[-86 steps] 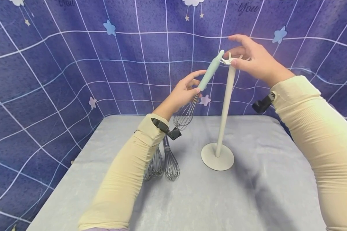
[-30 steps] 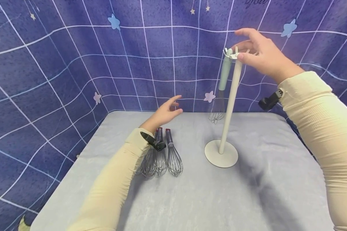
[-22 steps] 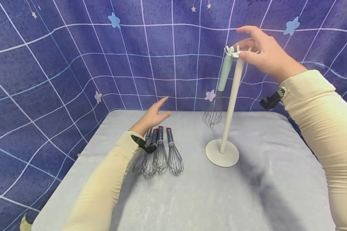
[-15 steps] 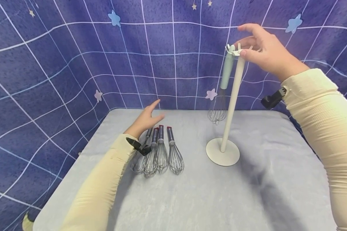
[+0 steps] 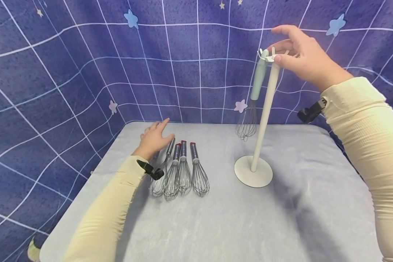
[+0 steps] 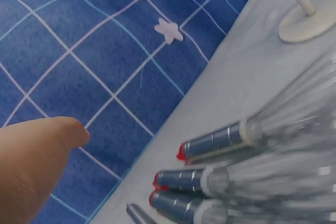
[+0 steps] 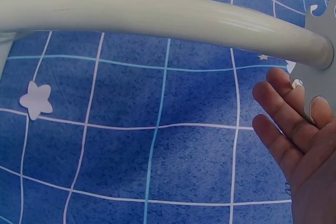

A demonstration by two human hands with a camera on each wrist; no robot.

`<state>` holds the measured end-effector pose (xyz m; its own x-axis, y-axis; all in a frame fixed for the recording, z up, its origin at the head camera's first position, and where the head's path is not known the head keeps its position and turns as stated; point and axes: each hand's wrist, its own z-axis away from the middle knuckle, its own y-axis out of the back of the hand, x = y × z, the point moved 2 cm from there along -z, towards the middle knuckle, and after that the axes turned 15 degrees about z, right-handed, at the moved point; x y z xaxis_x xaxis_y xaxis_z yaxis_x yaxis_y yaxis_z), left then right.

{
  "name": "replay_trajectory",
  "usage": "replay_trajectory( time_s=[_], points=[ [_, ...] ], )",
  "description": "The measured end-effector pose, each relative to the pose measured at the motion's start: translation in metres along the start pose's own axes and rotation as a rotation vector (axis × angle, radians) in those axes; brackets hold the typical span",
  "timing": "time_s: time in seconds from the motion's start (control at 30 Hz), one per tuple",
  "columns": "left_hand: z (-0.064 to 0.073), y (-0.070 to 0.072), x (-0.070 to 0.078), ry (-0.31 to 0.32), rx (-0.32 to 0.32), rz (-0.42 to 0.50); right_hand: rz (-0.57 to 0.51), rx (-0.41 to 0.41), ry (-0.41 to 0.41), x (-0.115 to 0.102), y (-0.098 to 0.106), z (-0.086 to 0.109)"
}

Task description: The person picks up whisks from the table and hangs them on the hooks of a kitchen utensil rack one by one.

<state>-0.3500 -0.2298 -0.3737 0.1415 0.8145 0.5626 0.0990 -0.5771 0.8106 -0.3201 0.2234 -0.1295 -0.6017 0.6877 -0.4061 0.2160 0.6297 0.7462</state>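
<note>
A cream utensil stand (image 5: pixel 266 112) with a ring of hooks rises from a round base. From one hook hangs a whisk with a mint-green handle (image 5: pixel 259 78). My right hand (image 5: pixel 306 56) holds the stand's hook ring at the top, thumb on the near edge and fingers behind. In the right wrist view its fingers (image 7: pixel 281 124) lie beside the hook plate (image 7: pixel 319 43). Several whisks with dark, red-ended handles (image 5: pixel 194 151) lie side by side at left, with a slim metal-handled whisk (image 5: pixel 171 147) beside them. Above their left side, my left hand (image 5: pixel 152 141) is spread and holds nothing.
A grey cloth covers the table (image 5: pixel 222 225). A blue gridded curtain (image 5: pixel 199 72) with stars hangs behind and at the left. The stand's base (image 5: pixel 253 178) sits right of the loose whisks.
The left hand has let go of the mint-green whisk, which now hangs on the stand, and has moved left and down toward the loose whisks. The right hand stays at the stand's top.
</note>
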Motion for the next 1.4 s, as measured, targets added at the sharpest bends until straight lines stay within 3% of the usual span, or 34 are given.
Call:
replay_trajectory(
  time_s=[0.37,0.63,0.97,1.4],
  points=[
    [0.003,-0.001,-0.028,0.042,-0.012,-0.009,-0.015,-0.004,-0.010,0.000,0.000,0.000],
    [0.011,-0.006,-0.041,0.057,-0.011,0.040,-0.002,-0.013,-0.010,-0.001,-0.001,-0.001],
    [0.009,-0.017,-0.061,0.076,0.005,0.119,0.003,-0.010,-0.001,0.000,0.000,-0.001],
    [0.011,-0.025,-0.080,0.051,-0.009,0.206,0.051,-0.005,0.008,-0.001,0.000,-0.001]
  ],
)
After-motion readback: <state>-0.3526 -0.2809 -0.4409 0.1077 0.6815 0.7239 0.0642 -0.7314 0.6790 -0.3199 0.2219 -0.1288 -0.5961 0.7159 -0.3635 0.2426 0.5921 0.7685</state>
